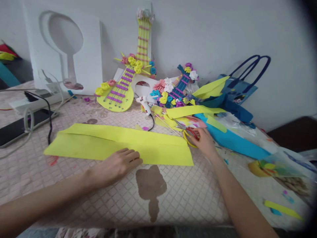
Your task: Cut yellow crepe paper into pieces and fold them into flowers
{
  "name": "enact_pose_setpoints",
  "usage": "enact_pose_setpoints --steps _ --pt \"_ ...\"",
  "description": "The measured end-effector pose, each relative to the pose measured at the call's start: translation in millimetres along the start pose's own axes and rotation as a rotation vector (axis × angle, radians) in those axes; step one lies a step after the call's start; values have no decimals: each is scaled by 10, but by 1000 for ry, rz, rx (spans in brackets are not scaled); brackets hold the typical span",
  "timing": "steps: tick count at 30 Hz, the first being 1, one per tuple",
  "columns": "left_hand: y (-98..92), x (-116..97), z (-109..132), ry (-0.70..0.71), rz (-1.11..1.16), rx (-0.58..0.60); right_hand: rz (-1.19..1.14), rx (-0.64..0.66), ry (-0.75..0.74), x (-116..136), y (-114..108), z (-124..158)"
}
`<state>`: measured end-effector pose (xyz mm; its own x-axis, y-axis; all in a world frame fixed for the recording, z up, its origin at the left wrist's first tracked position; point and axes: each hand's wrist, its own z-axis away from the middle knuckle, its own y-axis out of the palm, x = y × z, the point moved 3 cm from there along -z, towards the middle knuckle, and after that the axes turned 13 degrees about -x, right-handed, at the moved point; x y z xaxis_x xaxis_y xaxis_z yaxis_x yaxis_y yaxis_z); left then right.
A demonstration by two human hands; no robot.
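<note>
A long folded yellow sheet [148,150], paper or thin foam, lies across the table in front of me. My left hand [123,161] rests on its near edge, fingers lying on the sheet, gripping nothing. Just beyond the sheet's right end, my right hand [201,138] has its fingers closed around the red handle of scissors [192,132], whose metal blades point up and left. A yellow loop [189,140] shows beside the fingers; whether it belongs to the same tool I cannot tell.
A white glue gun [144,105] stands behind the sheet. Decorated toy guitars [119,91] lean by the wall near a white cut-out board [90,59]. A phone [24,125] and cables are left; blue sheet [230,140], scraps, a bag [240,89] and plastic cup [259,168] right.
</note>
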<state>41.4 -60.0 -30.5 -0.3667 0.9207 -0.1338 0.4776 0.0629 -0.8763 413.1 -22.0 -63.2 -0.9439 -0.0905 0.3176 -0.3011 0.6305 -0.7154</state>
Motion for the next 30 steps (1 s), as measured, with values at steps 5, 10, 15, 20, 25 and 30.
enact_pose_setpoints --steps 5,10,15,20,25,30 --pt "74 32 -277 -302 287 -65 138 39 53 -87 62 1" --pt "318 123 -555 -851 1106 109 149 84 30 -63 64 2" --pt "462 91 -711 -1199 1713 214 113 4 34 -9 -56 25" --pt "510 101 -705 -1268 1735 195 -137 -105 186 54 -214 12" --pt "513 118 -670 -1100 1666 103 -185 -70 232 184 -229 31" --pt "482 86 -735 -658 1046 34 -59 12 107 306 -203 38"
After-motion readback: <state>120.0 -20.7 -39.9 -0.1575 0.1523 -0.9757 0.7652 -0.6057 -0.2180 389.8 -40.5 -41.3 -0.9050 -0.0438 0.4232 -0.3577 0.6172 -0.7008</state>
